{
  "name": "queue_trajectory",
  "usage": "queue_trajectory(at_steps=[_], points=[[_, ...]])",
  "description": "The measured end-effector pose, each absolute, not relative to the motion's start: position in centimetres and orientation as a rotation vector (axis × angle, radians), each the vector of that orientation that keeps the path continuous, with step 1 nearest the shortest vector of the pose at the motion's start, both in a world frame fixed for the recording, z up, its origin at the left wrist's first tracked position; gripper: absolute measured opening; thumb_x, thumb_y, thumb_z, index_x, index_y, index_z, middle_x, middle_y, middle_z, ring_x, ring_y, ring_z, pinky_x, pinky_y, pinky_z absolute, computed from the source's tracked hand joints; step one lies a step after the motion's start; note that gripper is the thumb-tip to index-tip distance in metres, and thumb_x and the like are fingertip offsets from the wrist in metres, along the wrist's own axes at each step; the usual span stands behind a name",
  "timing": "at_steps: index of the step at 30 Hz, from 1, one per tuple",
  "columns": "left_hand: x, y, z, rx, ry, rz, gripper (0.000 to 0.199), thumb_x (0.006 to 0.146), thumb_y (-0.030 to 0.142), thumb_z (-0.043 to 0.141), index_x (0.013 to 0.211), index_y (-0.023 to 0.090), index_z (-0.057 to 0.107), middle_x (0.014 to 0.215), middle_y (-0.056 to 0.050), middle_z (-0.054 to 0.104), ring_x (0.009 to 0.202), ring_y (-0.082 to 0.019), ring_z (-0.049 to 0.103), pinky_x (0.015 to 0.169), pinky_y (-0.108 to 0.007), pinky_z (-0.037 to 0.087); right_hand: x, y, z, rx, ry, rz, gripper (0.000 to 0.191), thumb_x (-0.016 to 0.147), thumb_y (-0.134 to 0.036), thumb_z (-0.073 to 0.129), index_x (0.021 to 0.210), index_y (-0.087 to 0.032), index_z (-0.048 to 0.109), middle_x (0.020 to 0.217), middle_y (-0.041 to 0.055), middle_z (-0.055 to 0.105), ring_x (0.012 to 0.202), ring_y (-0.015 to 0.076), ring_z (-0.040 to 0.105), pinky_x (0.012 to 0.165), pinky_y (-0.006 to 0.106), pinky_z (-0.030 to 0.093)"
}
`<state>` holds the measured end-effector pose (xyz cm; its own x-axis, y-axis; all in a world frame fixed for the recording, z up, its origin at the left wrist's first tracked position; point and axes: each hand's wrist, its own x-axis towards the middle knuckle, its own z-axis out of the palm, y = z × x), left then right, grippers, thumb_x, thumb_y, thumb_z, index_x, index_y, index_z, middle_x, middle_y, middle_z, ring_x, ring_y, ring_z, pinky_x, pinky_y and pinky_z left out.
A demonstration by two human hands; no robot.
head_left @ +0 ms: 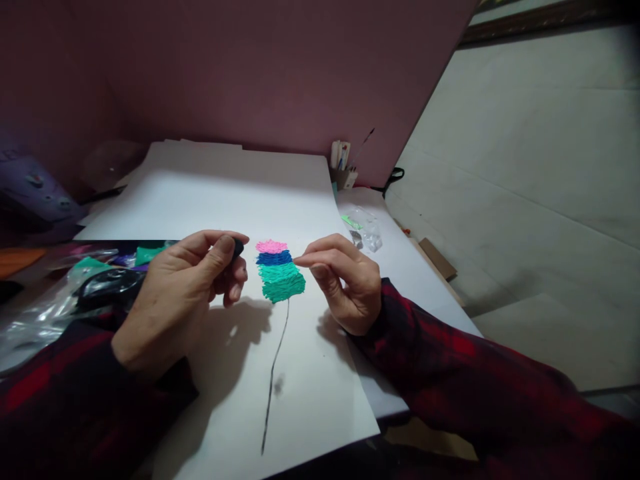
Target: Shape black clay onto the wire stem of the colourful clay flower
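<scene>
Between thumb and forefinger, my left hand pinches a small dark lump of modeling clay, mostly covered by the fingers. My right hand has its forefinger stretched to the right edge of a dark blue band; the thumb is apart from it, and nothing shows between them. This band lies between a pink patch above and a textured green patch below, all on a white sheet. From the green patch a thin black line runs down the sheet, with a grey smudge beside it.
Large white sheets cover the back of the table. Clear plastic bags and colored packets lie at the left. To the right are a crumpled clear plastic piece and a holder with pens. A pink wall rises behind.
</scene>
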<state>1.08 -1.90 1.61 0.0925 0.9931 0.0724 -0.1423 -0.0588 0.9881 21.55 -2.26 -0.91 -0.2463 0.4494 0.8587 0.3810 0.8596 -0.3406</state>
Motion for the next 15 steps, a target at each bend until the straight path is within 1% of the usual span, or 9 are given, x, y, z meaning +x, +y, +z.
queue_trajectory(at_steps=[6, 8, 10, 12, 15], points=[[1.20, -2.13, 1.67, 1.236, 1.007, 1.291, 0.014, 0.081, 0.031, 0.068, 0.079, 0.017, 0.065, 0.059, 0.001, 0.057, 0.049, -0.009, 0.049, 0.045, -0.019, 0.037, 21.54, -2.25, -0.92, -0.604, -1.864, 0.063, 0.019, 0.092, -0.015, 0.051, 0.099, -0.013, 0.068, 0.092, 0.0077, 0.064, 0.082, 0.0140, 0.062, 0.071, 0.032, 0.055], [1.18, -2.17, 1.65, 1.267, 1.004, 1.292, 0.012, 0.080, 0.029, 0.069, 0.078, 0.017, 0.065, 0.063, 0.000, 0.060, 0.051, -0.009, 0.050, 0.046, -0.020, 0.038, 21.51, -2.28, -0.90, -0.609, -1.859, 0.061, 0.019, 0.092, -0.016, 0.050, 0.099, -0.014, 0.068, 0.092, 0.0072, 0.064, 0.082, 0.0140, 0.062, 0.071, 0.032, 0.055], [1.11, -2.13, 1.56, 1.275, 0.989, 1.267, 0.010, 0.078, 0.025, 0.070, 0.083, 0.017, 0.067, 0.072, -0.002, 0.064, 0.054, -0.010, 0.052, 0.048, -0.021, 0.041, 21.48, -2.32, -0.87, -0.614, -1.856, 0.058, 0.019, 0.092, -0.016, 0.050, 0.099, -0.015, 0.068, 0.092, 0.0068, 0.063, 0.082, 0.0141, 0.062, 0.071, 0.033, 0.055], [1.02, -2.01, 1.43, 1.244, 0.967, 1.245, 0.017, 0.076, 0.021, 0.070, 0.092, 0.017, 0.067, 0.080, -0.004, 0.067, 0.056, -0.011, 0.054, 0.048, -0.022, 0.043, 21.46, -2.34, -0.84, -0.615, -1.858, 0.054, 0.019, 0.092, -0.016, 0.050, 0.099, -0.015, 0.067, 0.092, 0.0067, 0.063, 0.082, 0.0141, 0.062, 0.071, 0.033, 0.055], [0.97, -1.82, 1.31, 1.179, 0.962, 1.217, 0.026, 0.075, 0.019, 0.070, 0.100, 0.017, 0.065, 0.080, -0.004, 0.068, 0.056, -0.012, 0.056, 0.048, -0.021, 0.043, 21.45, -2.33, -0.80, -0.618, -1.849, 0.048, 0.019, 0.092, -0.016, 0.050, 0.099, -0.016, 0.067, 0.092, 0.0065, 0.064, 0.082, 0.0143, 0.062, 0.070, 0.033, 0.055]])
